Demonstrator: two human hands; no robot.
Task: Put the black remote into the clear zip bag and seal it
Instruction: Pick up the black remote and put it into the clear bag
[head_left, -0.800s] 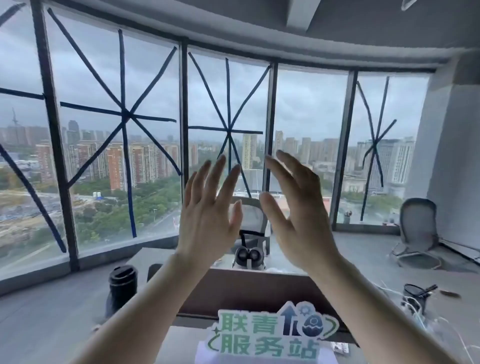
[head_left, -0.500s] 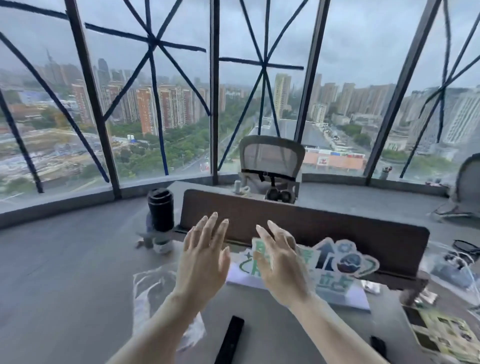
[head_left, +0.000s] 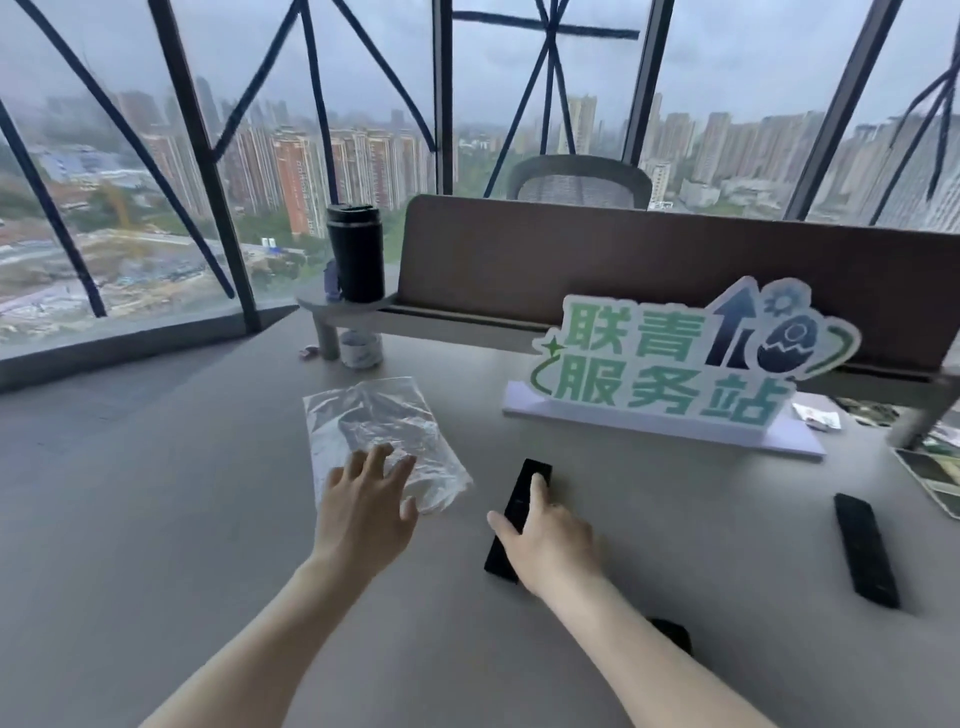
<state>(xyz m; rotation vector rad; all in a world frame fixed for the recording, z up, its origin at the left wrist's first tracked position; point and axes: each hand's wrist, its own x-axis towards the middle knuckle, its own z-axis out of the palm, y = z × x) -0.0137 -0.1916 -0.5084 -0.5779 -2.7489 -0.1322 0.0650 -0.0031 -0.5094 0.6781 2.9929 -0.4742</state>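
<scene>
A crumpled clear zip bag (head_left: 384, 431) lies flat on the grey desk (head_left: 156, 519), left of centre. My left hand (head_left: 366, 506) hovers with spread fingers over its near edge, fingertips touching or just above the plastic. A slim black remote (head_left: 522, 499) lies lengthwise to the right of the bag. My right hand (head_left: 548, 540) rests on the remote's near half, thumb on its left side and a finger along its top; I cannot tell whether it is gripped.
A second black remote (head_left: 865, 548) lies at the right. A small dark object (head_left: 672, 634) peeks out under my right forearm. A green-lettered sign (head_left: 670, 364) stands behind, before a brown divider (head_left: 623, 260). A black tumbler (head_left: 356, 252) sits on a shelf, with a small jar (head_left: 361, 349) below.
The view has tilted down from the windows to the desk. Both hands have dropped from raised in the air onto the desk, the left to the bag, the right onto the remote.
</scene>
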